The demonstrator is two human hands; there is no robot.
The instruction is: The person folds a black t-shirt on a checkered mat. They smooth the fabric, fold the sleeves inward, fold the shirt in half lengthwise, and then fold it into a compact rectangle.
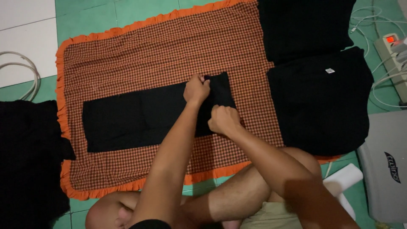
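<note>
Gripping the right end of a long black folded garment (144, 114) on the checked orange-edged mat (148, 46), my left hand (196, 90) and right hand (223, 120) are both clenched on cloth. I judge an uneven pull could skew the fold.

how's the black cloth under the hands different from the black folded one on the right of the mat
The black cloth lies as a long flat strip mid-mat, gripped at its end by the left hand and right hand. The folded one is squarer, bulkier, untouched, with a small white tag. Both are plain black.
</note>
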